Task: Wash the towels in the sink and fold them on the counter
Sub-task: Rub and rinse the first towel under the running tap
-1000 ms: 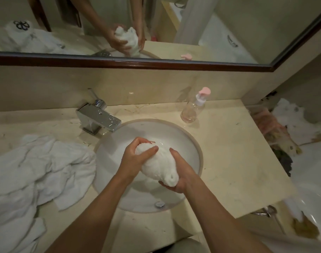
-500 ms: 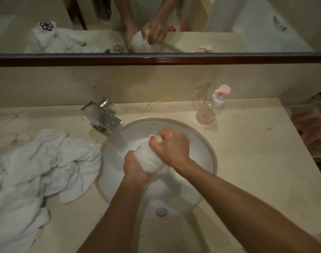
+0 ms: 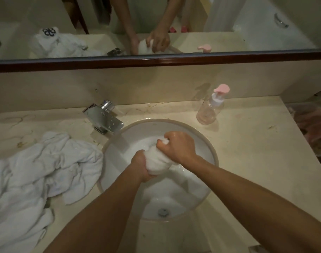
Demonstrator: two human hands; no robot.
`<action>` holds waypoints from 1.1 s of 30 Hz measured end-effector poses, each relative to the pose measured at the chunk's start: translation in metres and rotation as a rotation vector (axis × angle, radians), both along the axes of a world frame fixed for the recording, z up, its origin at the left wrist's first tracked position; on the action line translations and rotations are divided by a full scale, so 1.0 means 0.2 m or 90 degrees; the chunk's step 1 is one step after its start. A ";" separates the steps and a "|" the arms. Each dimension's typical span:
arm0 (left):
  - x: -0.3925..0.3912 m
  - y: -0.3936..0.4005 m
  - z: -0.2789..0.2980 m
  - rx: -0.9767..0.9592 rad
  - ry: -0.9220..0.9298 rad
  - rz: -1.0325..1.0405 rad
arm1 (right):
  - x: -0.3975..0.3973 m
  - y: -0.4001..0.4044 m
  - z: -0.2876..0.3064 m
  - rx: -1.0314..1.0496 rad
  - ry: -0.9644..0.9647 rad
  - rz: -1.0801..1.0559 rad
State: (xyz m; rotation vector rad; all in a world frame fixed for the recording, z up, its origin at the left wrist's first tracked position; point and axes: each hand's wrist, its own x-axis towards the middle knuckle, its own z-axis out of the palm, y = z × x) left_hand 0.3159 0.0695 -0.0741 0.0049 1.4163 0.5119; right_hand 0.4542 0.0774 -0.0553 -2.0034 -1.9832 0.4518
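Both hands hold one small white towel [image 3: 157,161] over the sink [image 3: 210,148] at the centre of the frame. The right hand [image 3: 179,147] closes its grip fully around the upper end of the towel, with a tuft of cloth showing above the knuckles. The left hand [image 3: 140,166] closes its grip around the lower end from the left side. The towel is bunched into a tight roll between the two hands, above the basin and clear of the drain [image 3: 163,212]. This posture is consistent with wringing.

A heap of white towels [image 3: 37,172] lies on the tabletop [image 3: 247,161] at the left of the frame, one corner just beside the sink rim. The faucet [image 3: 105,119] stands at the upper left of the basin. A pump bottle [image 3: 211,108] with a pink top stands at the upper right, near the rim.

Hazards from this state:
- Water driven out of the roll can splash past the rim onto the tabletop and wet the folding surface.
- A wet roll can slip from either grip and drop into the basin.
- A raised right elbow or a wide twist can strike the pump bottle and tip it.
- The nearest corner of the heap can be dragged into the basin by the left forearm.
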 end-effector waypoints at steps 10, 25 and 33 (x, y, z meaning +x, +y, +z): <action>-0.30 -0.18 0.18 0.818 0.323 -0.314 | 0.13 -0.25 0.07 -0.596 0.765 -0.463; -0.06 -0.07 0.17 0.680 0.357 -0.007 | -0.13 -0.26 0.01 -0.437 0.785 -0.587; 0.01 -0.05 0.08 0.512 0.421 0.146 | -0.14 -0.17 -0.01 -0.296 0.644 -0.561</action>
